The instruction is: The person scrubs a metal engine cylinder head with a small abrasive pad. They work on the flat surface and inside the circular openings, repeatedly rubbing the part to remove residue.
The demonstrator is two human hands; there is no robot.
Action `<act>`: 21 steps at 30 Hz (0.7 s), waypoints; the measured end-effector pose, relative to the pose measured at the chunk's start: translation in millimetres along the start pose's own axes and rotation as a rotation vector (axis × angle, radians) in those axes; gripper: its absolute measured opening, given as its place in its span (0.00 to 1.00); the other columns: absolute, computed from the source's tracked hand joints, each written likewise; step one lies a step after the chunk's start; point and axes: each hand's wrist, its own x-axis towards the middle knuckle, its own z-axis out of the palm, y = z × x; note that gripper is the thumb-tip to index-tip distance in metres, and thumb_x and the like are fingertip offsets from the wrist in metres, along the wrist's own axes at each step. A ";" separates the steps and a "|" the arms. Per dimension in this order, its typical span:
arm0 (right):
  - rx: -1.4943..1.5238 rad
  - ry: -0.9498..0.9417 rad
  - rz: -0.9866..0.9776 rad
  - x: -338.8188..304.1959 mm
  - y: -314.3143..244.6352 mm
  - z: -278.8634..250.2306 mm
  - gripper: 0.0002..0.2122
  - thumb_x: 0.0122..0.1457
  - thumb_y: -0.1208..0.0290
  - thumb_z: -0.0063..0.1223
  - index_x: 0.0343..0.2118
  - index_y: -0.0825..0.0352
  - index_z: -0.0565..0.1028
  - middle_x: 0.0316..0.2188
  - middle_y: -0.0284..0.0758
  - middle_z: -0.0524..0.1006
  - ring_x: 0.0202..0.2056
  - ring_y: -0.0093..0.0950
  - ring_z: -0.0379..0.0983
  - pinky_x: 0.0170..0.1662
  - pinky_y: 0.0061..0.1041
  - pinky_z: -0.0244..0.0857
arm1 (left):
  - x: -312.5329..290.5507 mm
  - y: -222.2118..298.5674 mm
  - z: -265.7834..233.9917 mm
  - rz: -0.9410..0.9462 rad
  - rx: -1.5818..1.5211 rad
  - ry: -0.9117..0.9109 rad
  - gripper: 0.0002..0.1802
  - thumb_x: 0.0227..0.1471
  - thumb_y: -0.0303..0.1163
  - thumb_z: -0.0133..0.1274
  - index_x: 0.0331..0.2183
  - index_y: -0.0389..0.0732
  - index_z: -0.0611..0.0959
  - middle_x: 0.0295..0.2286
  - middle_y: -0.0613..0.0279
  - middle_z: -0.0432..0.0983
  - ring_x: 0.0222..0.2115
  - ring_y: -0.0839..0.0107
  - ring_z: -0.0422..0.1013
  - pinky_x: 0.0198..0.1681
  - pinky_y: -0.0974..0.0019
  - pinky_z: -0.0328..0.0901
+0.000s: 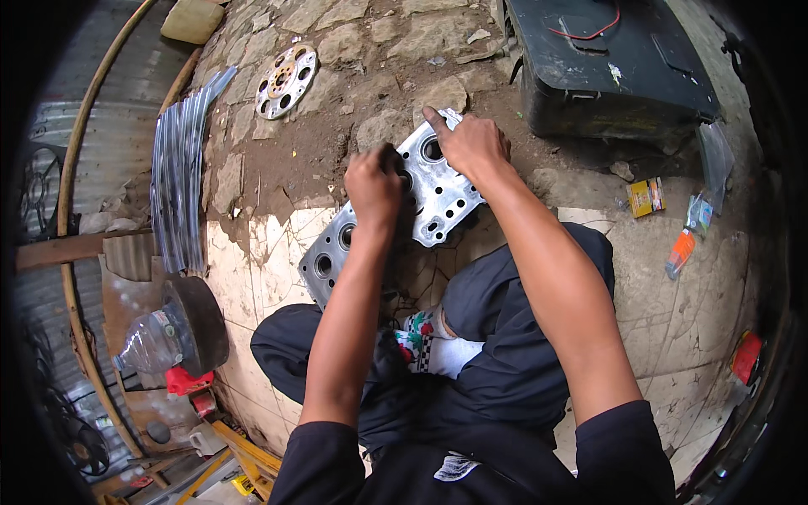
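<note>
A grey metal engine cylinder head (443, 189) lies slantwise in front of my crossed legs, its face with round ports and bolt holes turned up. My right hand (473, 145) grips its far right end, the thumb on the face and the fingers at the edge. Over the middle of the face my left hand (373, 187) is closed, knuckles up. What it holds, if anything, is hidden beneath the fingers. My left forearm covers part of the cylinder head's near left portion.
A round metal plate with holes (286, 82) lies on the stones beyond. At the far right stands a black case (619, 76), with a small yellow box (645, 198) nearby. Bundled clear plastic strips (179, 168) and a plastic bottle (150, 343) are on the left.
</note>
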 end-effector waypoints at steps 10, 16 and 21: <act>0.014 -0.041 -0.015 -1.1 -1.4 0.3 0.52 0.64 0.21 0.32 0.40 0.81 0.84 0.39 0.66 0.82 0.47 0.59 0.82 0.50 0.54 0.77 | 1.6 7.1 -0.2 -0.086 -0.016 -0.013 0.12 0.51 0.26 0.65 0.40 0.41 0.91 0.33 0.50 0.85 0.35 0.48 0.79 0.42 0.50 0.73; 0.026 -0.032 0.009 -0.5 -1.1 -3.6 0.51 0.64 0.22 0.34 0.43 0.80 0.84 0.41 0.65 0.82 0.49 0.59 0.81 0.52 0.54 0.76 | -12.2 16.8 -2.6 -0.053 -0.075 0.009 0.11 0.52 0.28 0.66 0.40 0.43 0.91 0.33 0.47 0.85 0.33 0.47 0.80 0.41 0.52 0.74; 0.050 -0.028 0.003 -1.5 1.8 -1.4 0.50 0.65 0.23 0.33 0.41 0.80 0.84 0.42 0.66 0.81 0.48 0.60 0.81 0.52 0.55 0.75 | -1.5 17.7 3.0 -0.055 -0.066 0.007 0.10 0.53 0.24 0.62 0.40 0.39 0.90 0.33 0.48 0.84 0.37 0.48 0.79 0.42 0.50 0.73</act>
